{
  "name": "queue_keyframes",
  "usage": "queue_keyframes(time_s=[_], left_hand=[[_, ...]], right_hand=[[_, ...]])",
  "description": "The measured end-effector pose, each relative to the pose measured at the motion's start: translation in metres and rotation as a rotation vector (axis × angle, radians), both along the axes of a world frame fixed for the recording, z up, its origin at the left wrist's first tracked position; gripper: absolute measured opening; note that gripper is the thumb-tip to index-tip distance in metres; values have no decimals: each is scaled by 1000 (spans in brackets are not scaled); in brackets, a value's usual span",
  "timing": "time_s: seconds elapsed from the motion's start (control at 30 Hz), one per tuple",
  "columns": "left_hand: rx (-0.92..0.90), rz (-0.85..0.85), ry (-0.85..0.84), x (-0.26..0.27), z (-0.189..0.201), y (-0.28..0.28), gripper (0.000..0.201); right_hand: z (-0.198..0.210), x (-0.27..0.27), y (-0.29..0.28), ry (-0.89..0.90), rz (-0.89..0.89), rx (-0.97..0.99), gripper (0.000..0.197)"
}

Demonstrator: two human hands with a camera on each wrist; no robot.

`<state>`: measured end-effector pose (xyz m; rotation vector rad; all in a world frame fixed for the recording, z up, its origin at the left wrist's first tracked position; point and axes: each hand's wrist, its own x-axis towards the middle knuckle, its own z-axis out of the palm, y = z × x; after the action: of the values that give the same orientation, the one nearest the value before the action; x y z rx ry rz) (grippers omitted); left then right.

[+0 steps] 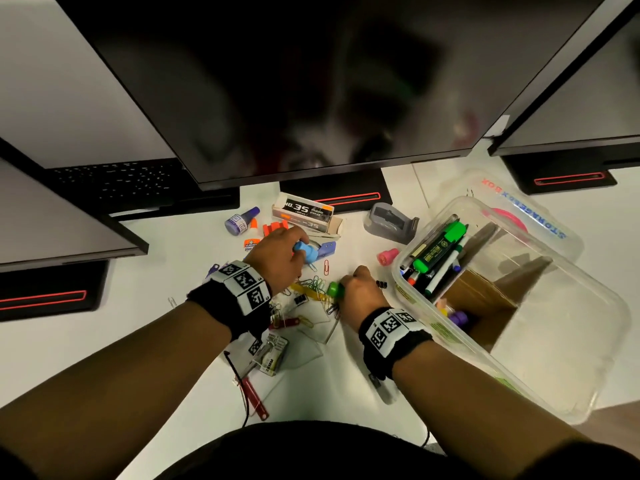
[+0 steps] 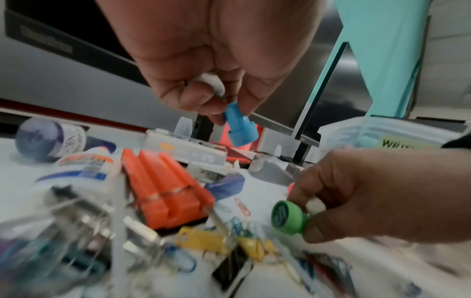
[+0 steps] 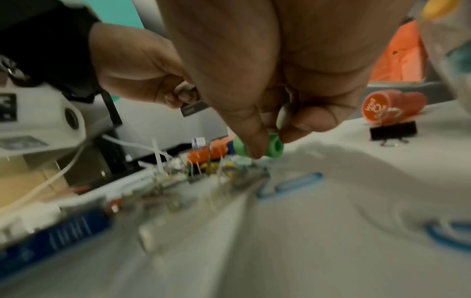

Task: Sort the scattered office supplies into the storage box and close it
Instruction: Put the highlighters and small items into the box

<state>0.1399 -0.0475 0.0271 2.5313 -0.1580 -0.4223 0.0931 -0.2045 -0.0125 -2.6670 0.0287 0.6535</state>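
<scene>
My left hand (image 1: 278, 258) pinches a small blue stamp (image 1: 306, 251) (image 2: 239, 130) by its stem, lifted a little over the desk's clutter. My right hand (image 1: 360, 289) grips a green round stamp (image 1: 335, 289) (image 2: 286, 217) (image 3: 257, 146) just above a pile of coloured paper clips (image 1: 313, 287). The clear storage box (image 1: 512, 372) stands open to the right, with markers, a green highlighter (image 1: 438, 245) and a cardboard piece inside. Its lid (image 1: 519, 209) lies behind it. A pink stamp (image 1: 387, 256) (image 3: 392, 105) lies on its side beside the box.
Scattered on the white desk: staples box (image 1: 304, 213), grey tape dispenser (image 1: 391, 220), purple ink bottle (image 1: 241, 220), glue bottle (image 1: 250, 244), orange clip block (image 1: 275, 227) (image 2: 165, 185), blue staple remover (image 1: 325, 249), black binder clips, red key tags (image 1: 254, 398). Monitors overhang the back.
</scene>
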Motion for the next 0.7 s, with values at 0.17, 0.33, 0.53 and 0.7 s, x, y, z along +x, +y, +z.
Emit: queue_keyframes(time_s=[0.17, 0.33, 0.53, 0.7], left_hand=[[-104, -60, -126, -4, 29, -14, 20], [-225, -176, -191, -10, 55, -59, 19], [-235, -445, -131, -29, 61, -127, 20], [-133, -581, -50, -37, 53, -166, 33]], right_hand=[[61, -21, -10, -175, 28, 31, 28], [127, -35, -60, -282, -115, -60, 27], [130, -42, -125, -28, -273, -276, 27], [116, -49, -135, -13, -320, -254, 24]])
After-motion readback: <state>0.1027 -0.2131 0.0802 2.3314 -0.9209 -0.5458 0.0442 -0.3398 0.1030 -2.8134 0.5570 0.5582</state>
